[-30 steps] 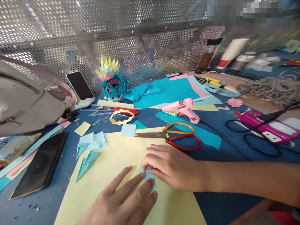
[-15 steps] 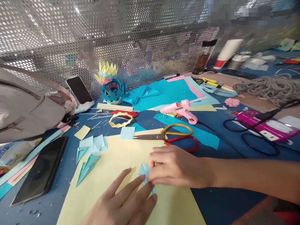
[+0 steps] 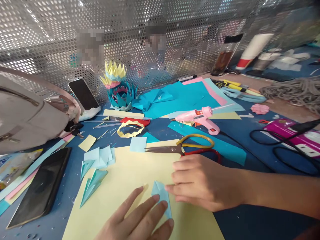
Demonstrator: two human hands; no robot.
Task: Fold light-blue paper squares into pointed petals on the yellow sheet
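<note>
A small folded piece of light blue paper (image 3: 161,191) lies on a pale yellow sheet (image 3: 130,170). My left hand (image 3: 140,216) rests flat with fingers spread, its fingertips pressing on the lower left of the folded paper. At the paper's right edge, my right hand (image 3: 197,181) is closed, its fingers curled and a fingertip at that edge; the thumb is hidden. Just beyond the right hand lie scissors (image 3: 175,150), partly over the yellow sheet. Folded light blue paper points (image 3: 93,186) and light blue paper squares (image 3: 98,156) sit to the left.
Behind are a pink glue gun (image 3: 200,118), a yellow paper ring (image 3: 130,129) and a layered paper flower (image 3: 120,90). A phone (image 3: 41,186) and a bag (image 3: 30,110) stand left. A purple power strip (image 3: 292,136) with black cable lies right. A perforated metal panel (image 3: 180,43) bounds the back.
My right hand has drawn slightly away to the right, showing more of the folded paper. My left hand keeps pressing on it. The view has shifted a little.
</note>
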